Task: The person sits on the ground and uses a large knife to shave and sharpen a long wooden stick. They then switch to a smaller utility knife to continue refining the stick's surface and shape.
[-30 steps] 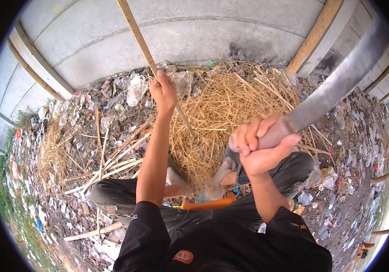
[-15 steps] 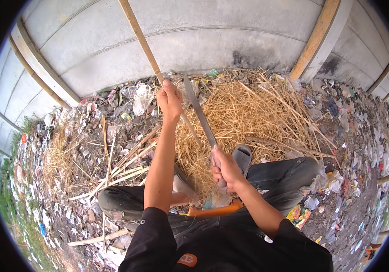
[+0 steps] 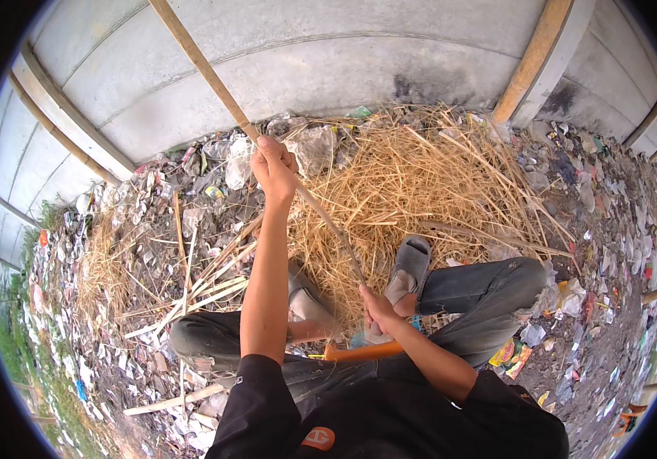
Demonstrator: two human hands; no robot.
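Stick, single, slants from upper left to centre. Nearest, one orange object, lower centre; then the right hand, its hold unclear; two feet; the left hand, gripping the stick; one straw heap; concrete wall blocking the top.

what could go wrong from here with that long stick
The bare left hand grips the wooden stick, so splinters might prick it.
The stick slopes down toward the right hand, with the right foot close by; a slip could hurt either.
Its upper part stretches across the view of the wall and might knock against it.
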